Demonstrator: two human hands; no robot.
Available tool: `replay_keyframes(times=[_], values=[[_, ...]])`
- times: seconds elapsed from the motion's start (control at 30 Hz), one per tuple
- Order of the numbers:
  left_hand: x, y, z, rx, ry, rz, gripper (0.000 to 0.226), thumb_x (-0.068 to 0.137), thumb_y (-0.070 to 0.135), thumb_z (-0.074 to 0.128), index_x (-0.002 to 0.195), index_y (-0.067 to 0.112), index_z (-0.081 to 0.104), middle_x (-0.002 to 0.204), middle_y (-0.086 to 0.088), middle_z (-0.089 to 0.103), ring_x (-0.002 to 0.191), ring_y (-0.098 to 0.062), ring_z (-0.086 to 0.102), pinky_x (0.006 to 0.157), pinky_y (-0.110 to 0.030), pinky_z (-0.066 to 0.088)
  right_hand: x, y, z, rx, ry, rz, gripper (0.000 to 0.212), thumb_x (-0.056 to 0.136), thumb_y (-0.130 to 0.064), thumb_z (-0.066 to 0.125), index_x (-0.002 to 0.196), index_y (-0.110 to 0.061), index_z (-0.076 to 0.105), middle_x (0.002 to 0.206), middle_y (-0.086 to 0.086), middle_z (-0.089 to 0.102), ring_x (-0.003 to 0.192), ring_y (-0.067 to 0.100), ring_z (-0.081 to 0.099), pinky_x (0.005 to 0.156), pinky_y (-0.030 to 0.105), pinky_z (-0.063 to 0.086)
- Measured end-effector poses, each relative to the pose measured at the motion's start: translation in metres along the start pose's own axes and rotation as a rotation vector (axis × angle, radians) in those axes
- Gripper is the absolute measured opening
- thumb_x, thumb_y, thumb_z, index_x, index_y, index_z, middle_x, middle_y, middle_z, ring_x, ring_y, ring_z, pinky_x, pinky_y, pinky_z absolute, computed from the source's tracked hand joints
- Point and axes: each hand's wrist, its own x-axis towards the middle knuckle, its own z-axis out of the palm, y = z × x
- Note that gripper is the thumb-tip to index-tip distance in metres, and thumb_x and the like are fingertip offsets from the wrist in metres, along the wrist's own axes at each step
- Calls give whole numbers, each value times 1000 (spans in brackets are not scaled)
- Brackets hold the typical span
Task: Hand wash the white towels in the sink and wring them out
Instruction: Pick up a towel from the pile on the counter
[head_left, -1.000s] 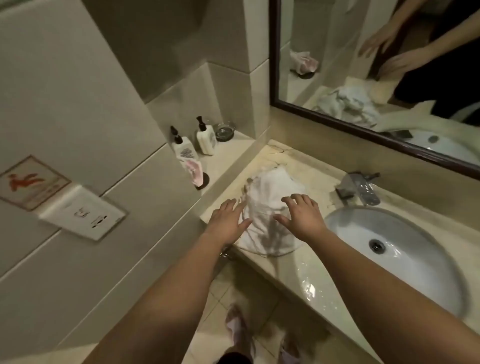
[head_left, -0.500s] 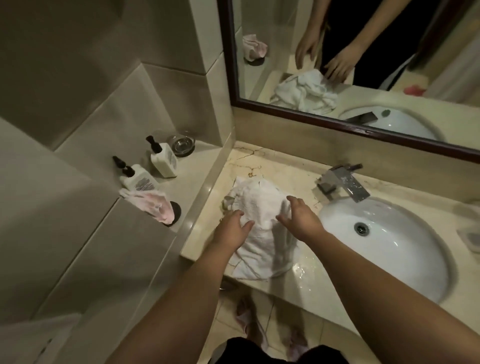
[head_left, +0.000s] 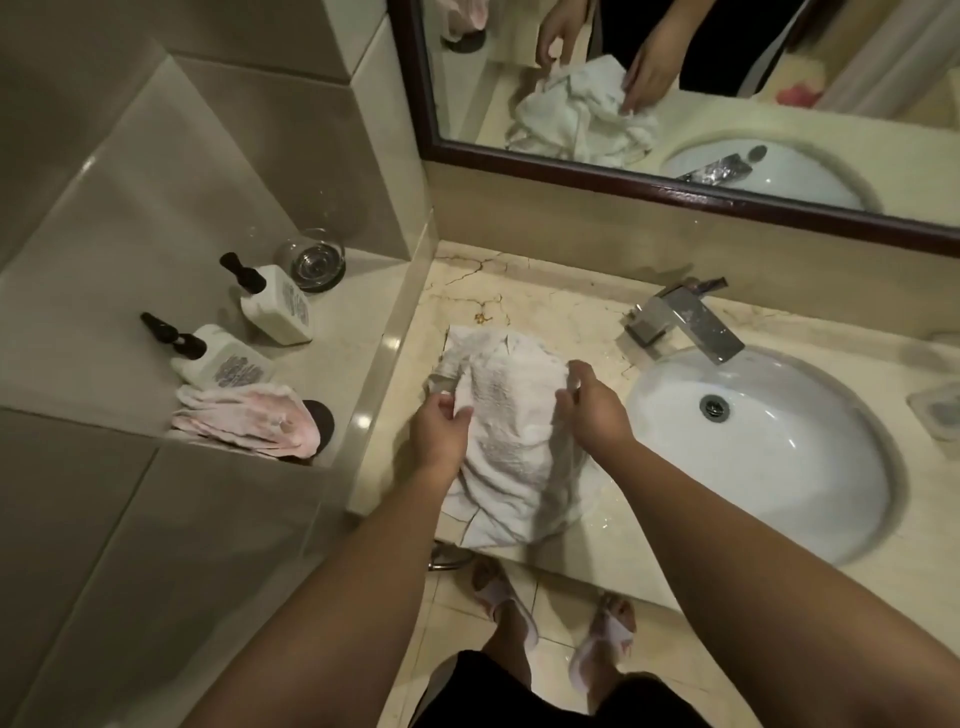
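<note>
On the marble counter (head_left: 545, 322), hands (head_left: 595, 410) grip a white towel (head_left: 511, 415).

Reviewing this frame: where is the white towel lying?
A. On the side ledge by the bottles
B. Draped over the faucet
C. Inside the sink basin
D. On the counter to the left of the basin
D: the white towel lies bunched on the counter left of the sink basin, gripped at its sides by the left hand and the right hand.

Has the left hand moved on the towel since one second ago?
Yes. The left hand lay flat at the towel's left edge; it now grips that edge, no nearer the faucet.
</note>
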Motion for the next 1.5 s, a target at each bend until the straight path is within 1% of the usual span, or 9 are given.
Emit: replay_keyframes(times=[0.17,0.37,0.47,0.63,0.97,1.1,1.23,1.33,1.5], values=[[-20,6,0,-80,42,97,19,99,29,59,110,13,59,97,-1,66,95,-25,65,78,-31,48,-1,2,-5,-3,106,-78,22,103,-25,50,115,-8,57,108,12,53,89,32,57,68,34,40],[-65,44,12,-135,172,288,14,103,40,44,112,30,42,115,-9,61,100,-29,59,87,-45,49,-22,-8,-43,278,282,-237,15,104,-23,44,98,-11,49,97,7,54,84,27,52,73,39,41],[-92,77,23,-230,296,344,11,100,40,48,103,30,42,91,-11,61,82,-30,58,73,-42,47,-36,-6,-83,431,355,-236,17,104,-24,41,91,-13,43,74,3,50,70,25,48,65,40,38],[-141,143,49,-346,359,459,11,101,25,55,95,24,46,63,5,47,54,-13,43,55,-32,33,-61,20,-151,591,512,-304,12,103,-20,44,94,-13,47,72,-6,48,64,4,44,64,39,38],[-218,201,159,-367,-251,474,13,93,17,71,99,18,59,87,0,68,74,-10,61,73,-32,52,-112,102,-263,897,761,-333,12,99,-10,50,89,-16,50,68,-12,46,60,0,42,61,29,37],[-242,204,209,-223,-475,532,45,79,32,81,113,8,66,107,-8,73,93,-12,67,84,-29,53,-123,130,-297,938,694,-343,24,97,-7,53,83,-26,51,67,-8,52,60,4,48,57,27,41],[-252,210,246,-179,-530,450,14,85,18,80,94,11,73,84,3,73,74,-6,65,72,-21,51,-116,169,-310,944,556,-229,20,97,-9,57,84,-24,56,73,1,59,70,13,54,64,30,45],[-250,205,263,-179,-524,354,24,86,14,78,103,-1,72,90,-5,75,74,-10,67,72,-23,53,-109,199,-309,1014,473,-111,16,97,-7,59,87,-19,63,79,1,62,81,19,59,71,35,51],[-241,191,275,-190,-499,258,13,89,16,75,96,5,72,86,-3,74,71,-11,66,68,-20,51,-102,242,-285,936,200,58,23,102,-26,53,123,-20,62,111,-3,66,104,13,62,85,27,51]])
